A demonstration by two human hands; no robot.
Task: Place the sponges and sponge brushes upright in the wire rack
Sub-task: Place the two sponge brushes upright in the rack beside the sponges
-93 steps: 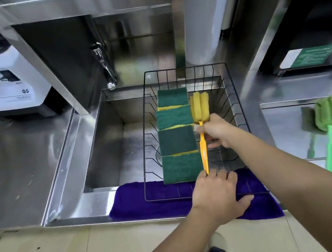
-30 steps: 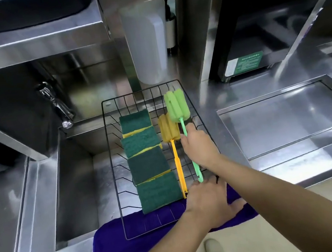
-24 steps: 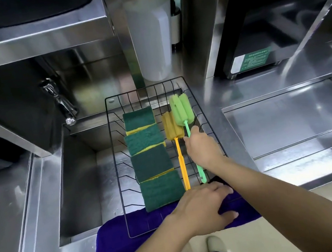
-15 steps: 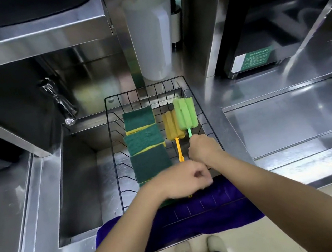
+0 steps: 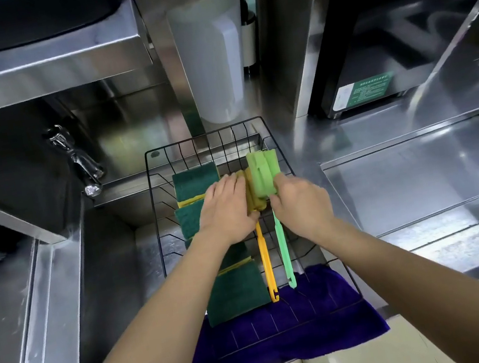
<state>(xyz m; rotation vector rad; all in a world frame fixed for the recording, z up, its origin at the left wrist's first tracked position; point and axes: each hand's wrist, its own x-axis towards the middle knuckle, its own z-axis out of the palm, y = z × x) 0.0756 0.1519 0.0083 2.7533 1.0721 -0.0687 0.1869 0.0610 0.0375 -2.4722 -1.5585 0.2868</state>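
A black wire rack [image 5: 275,135] spans the sink's right side. Several green-and-yellow sponges [image 5: 233,287] stand in a row along its left half, partly hidden by my left forearm. To their right lie the yellow sponge brush [image 5: 265,259] and the green sponge brush [image 5: 263,171], handles pointing toward me. My left hand [image 5: 225,209] presses on the yellow brush's foam head, covering most of it. My right hand [image 5: 301,206] grips the green brush just below its foam head.
A purple cloth [image 5: 289,334] lies under the rack's near edge. The faucet [image 5: 78,164] hangs over the sink [image 5: 110,266] at left. A white jug [image 5: 211,59] stands behind the rack. A recessed steel tray [image 5: 420,170] is at right.
My left hand has left the rack's near edge and moved up onto the yellow brush's head. The green brush, carried in earlier, now rests in the rack beside the yellow one.
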